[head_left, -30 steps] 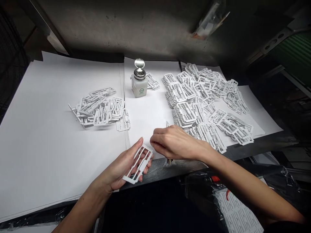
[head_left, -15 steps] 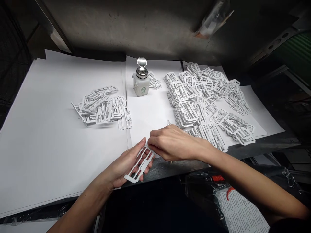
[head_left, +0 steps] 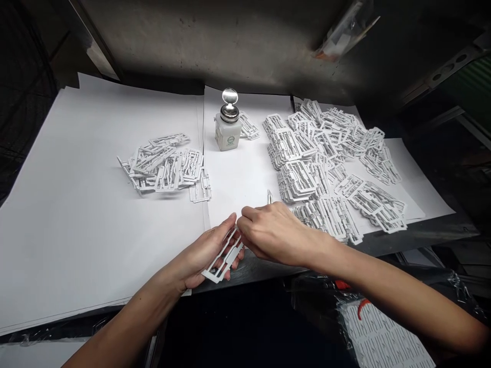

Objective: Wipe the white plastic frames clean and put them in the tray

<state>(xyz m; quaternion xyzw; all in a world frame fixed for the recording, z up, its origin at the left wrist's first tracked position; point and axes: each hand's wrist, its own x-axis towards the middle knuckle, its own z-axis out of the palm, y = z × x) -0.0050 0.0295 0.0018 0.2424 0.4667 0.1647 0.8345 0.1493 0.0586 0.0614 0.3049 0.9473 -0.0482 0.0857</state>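
My left hand (head_left: 209, 250) holds a thin white slotted plastic frame (head_left: 226, 255), tilted, with the thumb along its left edge and fingers beneath. At the frame's far end is my right hand (head_left: 272, 230), its fingers curled closed and touching or nearly touching it. What those fingers pinch is hidden behind the hand. A pointed metal tip, like a craft knife blade (head_left: 269, 196), sticks out beyond my right hand; I cannot tell whether the hand holds it or it lies on the table. Loose white frames (head_left: 169, 168) lie in a heap to the left.
A dispenser bottle (head_left: 228, 130) with its metal lid up stands at the back middle, a few frames behind it. Stacked and scattered frames (head_left: 303, 176) cover the right side. White paper (head_left: 95, 220) lines the table. Below right is a plastic-wrapped sheet of parts (head_left: 387, 332).
My right hand has shifted slightly toward me and covers more of the frame's far end. The frame has tilted a little in my left hand. The whole view has moved slightly.
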